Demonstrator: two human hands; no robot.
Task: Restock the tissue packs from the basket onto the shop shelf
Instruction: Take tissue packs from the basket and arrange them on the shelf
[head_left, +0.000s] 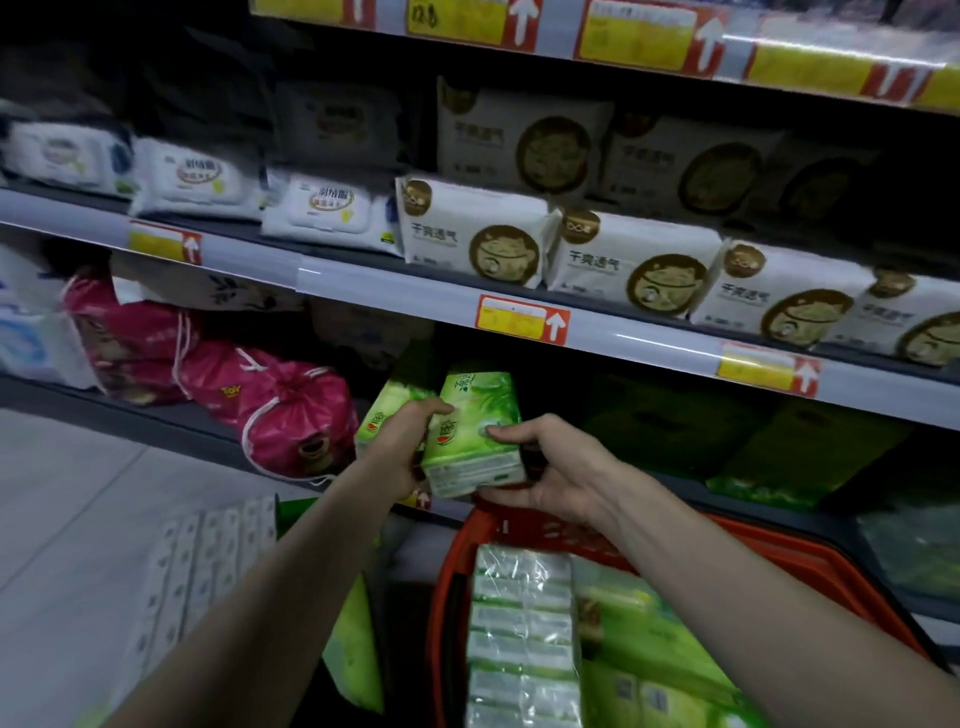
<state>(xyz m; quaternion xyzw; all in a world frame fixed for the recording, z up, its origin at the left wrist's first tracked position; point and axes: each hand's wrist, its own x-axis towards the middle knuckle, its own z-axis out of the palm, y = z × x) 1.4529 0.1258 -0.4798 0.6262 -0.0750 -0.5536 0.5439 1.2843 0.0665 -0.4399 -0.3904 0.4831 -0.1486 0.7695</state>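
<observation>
Since the shop shelf (395, 293) runs in tiers across the whole view, its lower bay looks like the home for green stock: dark green bundles (675, 431) sit deep in it at the right, and pink drawstring bags (291, 415) fill the left. The red basket (779, 553) stands just in front of that bay, near enough that a pack need only be lifted up and forward. A wrapped row of tissue packs (524, 629) lies in it, so I judge that plenty is left to move. Above the basket's far rim, at the mouth of the bay, one green tissue pack (475, 431) is held upright, printed face outward, presumably so it will stand facing shoppers. A second green pack (382, 408) shows just behind the left hand (408, 441); whether it stands on the shelf or is held too cannot be told. The left hand clasps the left side of the front pack, thumb at its upper edge, while the right hand (550, 467) cups the right side and lower corner, fingertips curled onto the face, likely to steady and square it. A small price tag (423, 500) peeps out beneath
</observation>
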